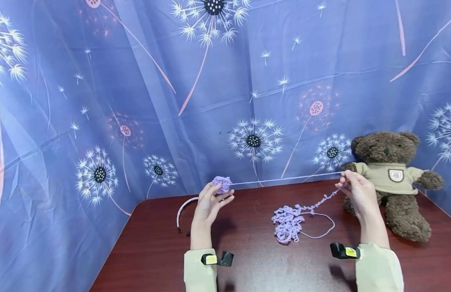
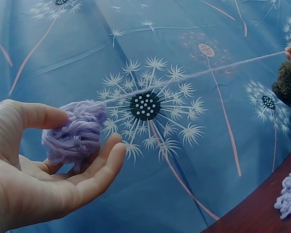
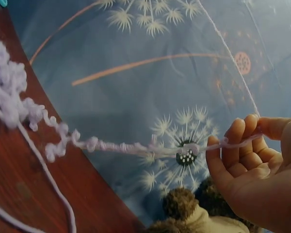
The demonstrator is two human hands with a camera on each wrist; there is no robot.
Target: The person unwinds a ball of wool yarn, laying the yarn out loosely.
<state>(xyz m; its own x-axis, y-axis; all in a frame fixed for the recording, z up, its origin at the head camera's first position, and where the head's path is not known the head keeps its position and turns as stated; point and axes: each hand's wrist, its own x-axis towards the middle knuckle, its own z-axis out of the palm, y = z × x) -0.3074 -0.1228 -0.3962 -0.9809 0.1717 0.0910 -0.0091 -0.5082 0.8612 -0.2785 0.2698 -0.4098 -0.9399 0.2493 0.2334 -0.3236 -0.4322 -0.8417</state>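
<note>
A small ball of lilac yarn [image 2: 76, 131] is held between the thumb and fingers of my left hand [image 1: 209, 202], raised above the table. From it a single strand of yarn [image 1: 283, 179] runs taut across to my right hand [image 1: 360, 192], which pinches it between thumb and forefinger. Below the right hand a crinkled length of yarn [image 3: 106, 145] slopes down to a loose, tangled heap of the same yarn [image 1: 288, 224] on the table. One loop of yarn lies to the right of the heap.
On the dark red table [image 1: 156, 243] a white-covered headband [image 1: 181, 209] lies behind my left hand. A brown teddy bear [image 1: 408, 211] in a beige top sits at the right, close to my right hand. A blue dandelion-print curtain [image 1: 210, 142] hangs behind the table.
</note>
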